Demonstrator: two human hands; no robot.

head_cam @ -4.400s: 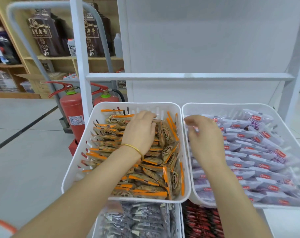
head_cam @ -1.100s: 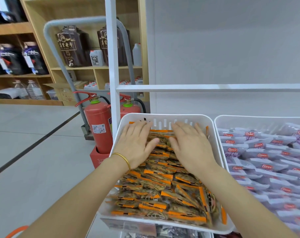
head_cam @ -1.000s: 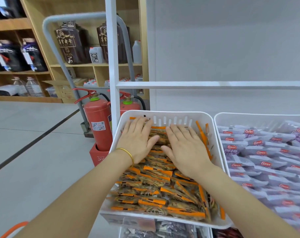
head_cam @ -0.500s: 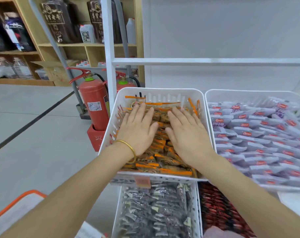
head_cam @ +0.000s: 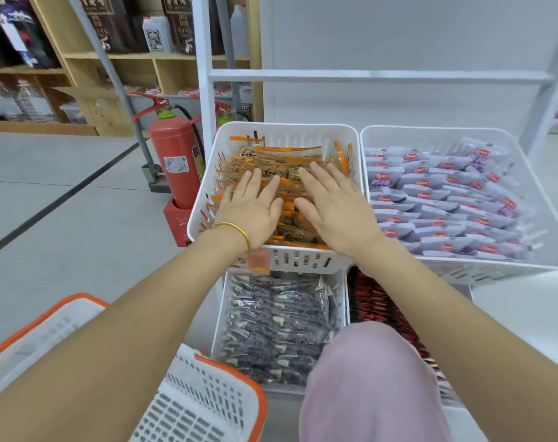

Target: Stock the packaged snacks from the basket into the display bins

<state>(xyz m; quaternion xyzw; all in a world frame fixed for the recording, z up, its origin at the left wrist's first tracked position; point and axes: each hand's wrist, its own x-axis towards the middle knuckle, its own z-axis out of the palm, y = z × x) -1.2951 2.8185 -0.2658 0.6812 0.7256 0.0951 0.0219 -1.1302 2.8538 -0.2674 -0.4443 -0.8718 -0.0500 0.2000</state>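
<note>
Firstly, orange-striped snack packets (head_cam: 284,161): lay packed in the white display bin (head_cam: 303,260) on the upper tier.

Left hand (head_cam: 250,212): palm down on the packets, fingers straight and spread, grip open and holding nothing; gold bangle (head_cam: 236,229) at the wrist.

Right hand (head_cam: 335,212): just beside it at 3 o'clock, likewise flat on the packets, grip open.

Purple packets (head_cam: 437,193): filled the neighbouring bin (head_cam: 552,244), touching at 3 o'clock.

Dark packets (head_cam: 271,327) and red packets (head_cam: 376,301): sat in the lower bins at 6 o'clock.

Orange-rimmed basket (head_cam: 191,409): stood at 7 o'clock, partly behind the left forearm.

Fire extinguisher (head_cam: 175,161): stood upright on the floor at 9 o'clock.
</note>
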